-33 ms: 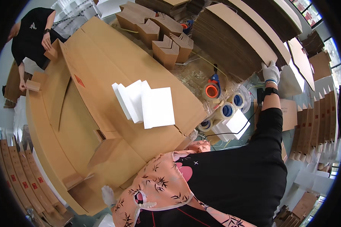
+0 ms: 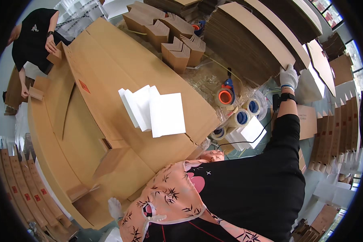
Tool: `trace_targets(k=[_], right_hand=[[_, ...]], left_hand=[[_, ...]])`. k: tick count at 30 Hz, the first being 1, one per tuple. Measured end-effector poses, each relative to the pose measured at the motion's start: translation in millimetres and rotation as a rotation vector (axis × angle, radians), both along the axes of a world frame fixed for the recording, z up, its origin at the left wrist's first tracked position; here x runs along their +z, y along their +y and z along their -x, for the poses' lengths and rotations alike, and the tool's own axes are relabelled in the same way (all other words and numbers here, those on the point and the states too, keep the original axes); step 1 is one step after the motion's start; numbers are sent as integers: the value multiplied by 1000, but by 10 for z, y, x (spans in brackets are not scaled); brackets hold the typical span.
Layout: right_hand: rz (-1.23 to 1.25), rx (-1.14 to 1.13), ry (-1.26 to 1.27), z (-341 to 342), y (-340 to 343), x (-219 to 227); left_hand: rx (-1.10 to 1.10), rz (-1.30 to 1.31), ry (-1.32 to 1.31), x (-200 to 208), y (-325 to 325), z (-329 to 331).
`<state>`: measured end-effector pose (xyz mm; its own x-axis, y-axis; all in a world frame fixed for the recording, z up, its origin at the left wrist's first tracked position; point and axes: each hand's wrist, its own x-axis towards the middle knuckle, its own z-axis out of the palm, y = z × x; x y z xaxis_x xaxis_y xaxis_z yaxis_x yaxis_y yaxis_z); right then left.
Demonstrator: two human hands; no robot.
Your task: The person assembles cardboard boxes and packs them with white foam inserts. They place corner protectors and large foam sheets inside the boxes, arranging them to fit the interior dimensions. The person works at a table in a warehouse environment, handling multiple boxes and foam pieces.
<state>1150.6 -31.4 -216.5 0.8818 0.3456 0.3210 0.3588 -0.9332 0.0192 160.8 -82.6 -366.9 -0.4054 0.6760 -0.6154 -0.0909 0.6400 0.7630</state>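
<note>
My right hand (image 2: pixel 288 77), in a white glove, reaches out to the far right. Its fingers are closed on the near corner of a cardboard sheet (image 2: pixel 257 34) on top of a tall brown stack. My left hand (image 2: pixel 115 207), also gloved, is low beside the near edge of a large open cardboard box (image 2: pixel 149 151); its fingers are too indistinct to read. White foam blocks (image 2: pixel 167 115) lie on the box's flat panel. Across the box, another person's hands (image 2: pixel 50 43) hold small flaps at its far end.
Right of the box are an orange and blue tape dispenser (image 2: pixel 225 96) and clear tape rolls (image 2: pixel 241 117). More white foam pieces (image 2: pixel 246 133) lie beside them, crossed by a black cable. Folded cardboard pieces (image 2: pixel 176 54) stand behind. Upright cardboard strips (image 2: pixel 336 133) line the right side.
The other person's lower hand and the flap it holds have shifted slightly. My right hand stays at the stack's corner, and my left hand has barely moved.
</note>
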Motion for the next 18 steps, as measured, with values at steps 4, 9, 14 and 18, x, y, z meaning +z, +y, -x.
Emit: trace_targets(k=[4, 9, 14, 18], right_hand=[[176, 203, -329, 5, 54, -182], [190, 251, -502, 120, -196, 115], [-140, 495, -378, 74, -210, 407], [-723, 756, 266, 1777, 140, 997]], left_hand=[[-136, 21, 3, -4, -105, 130], [-119, 35, 169, 262, 140, -373], [-140, -45, 236, 530, 106, -473], [-146, -233, 139, 775, 101, -378]])
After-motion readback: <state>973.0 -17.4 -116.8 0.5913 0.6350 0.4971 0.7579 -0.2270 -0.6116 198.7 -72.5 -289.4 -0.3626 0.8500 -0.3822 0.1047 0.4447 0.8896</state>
